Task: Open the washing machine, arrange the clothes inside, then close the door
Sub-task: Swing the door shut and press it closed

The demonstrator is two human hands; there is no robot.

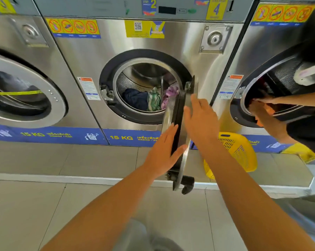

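Note:
The middle steel washing machine (91, 57) has its round door (180, 127) swung out edge-on toward me, hinged on the right. Inside the drum (135, 78) lie a dark blue garment (135, 100), a green-and-white one (154, 100) and a purple one (170, 93). My left hand (162, 153) rests flat on the door's inner face, thumb hooked round its lower rim. My right hand (201, 120) lies flat with spread fingers on the door's outer face. The black door handle (187, 183) hangs at the bottom edge.
A yellow laundry basket (238, 151) sits on the raised step right of the door. Another person's arms (272, 113) reach into the right-hand machine (261, 51). The left machine's door (26, 87) is closed. Tiled floor (35, 205) lies below.

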